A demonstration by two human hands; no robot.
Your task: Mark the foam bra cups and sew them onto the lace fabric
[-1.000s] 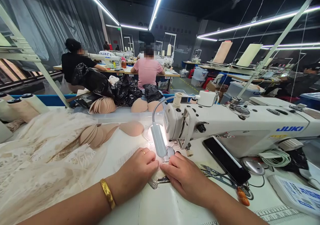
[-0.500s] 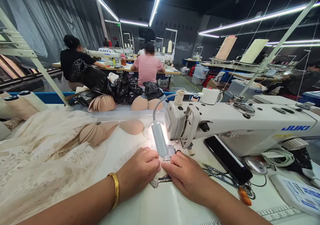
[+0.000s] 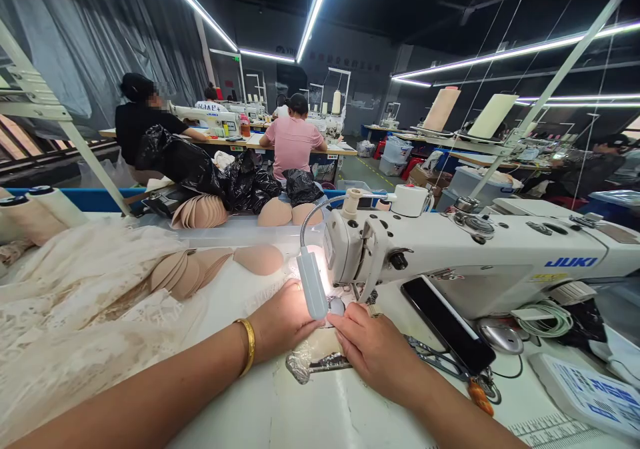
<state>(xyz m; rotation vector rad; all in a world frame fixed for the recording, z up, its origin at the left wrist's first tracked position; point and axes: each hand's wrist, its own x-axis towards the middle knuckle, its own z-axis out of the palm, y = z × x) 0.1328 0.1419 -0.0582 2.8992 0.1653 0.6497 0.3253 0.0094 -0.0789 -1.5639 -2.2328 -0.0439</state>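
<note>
My left hand (image 3: pixel 281 319), with a gold bangle at the wrist, is closed beside the needle area of a white sewing machine (image 3: pixel 450 242). Sheer white lace fabric (image 3: pixel 263 294) shows behind its fingers and runs under them. A grey lamp head (image 3: pixel 313 286) on a bendy neck covers part of these fingertips. My right hand (image 3: pixel 373 342) is closed too, thumb and fingers together at the pale edge of the fabric, just right of the left fingertips. Below the hands lies a clear-taped metal plate edge (image 3: pixel 327 362). The needle itself is hidden.
Cream lace (image 3: pixel 90 316) is heaped at left, with beige bra cups (image 3: pixel 185 272) beside it. On the right lie a black phone (image 3: pixel 447 326), scissors (image 3: pixel 435 356) and a white box (image 3: pixel 587 392). Ahead, a person in a pink shirt (image 3: pixel 293 146) sits at another machine.
My left hand has moved slightly up and forward, now partly behind the lamp head. The right hand stays near the needle. More of the taped plate shows, and the view has shifted slightly.
</note>
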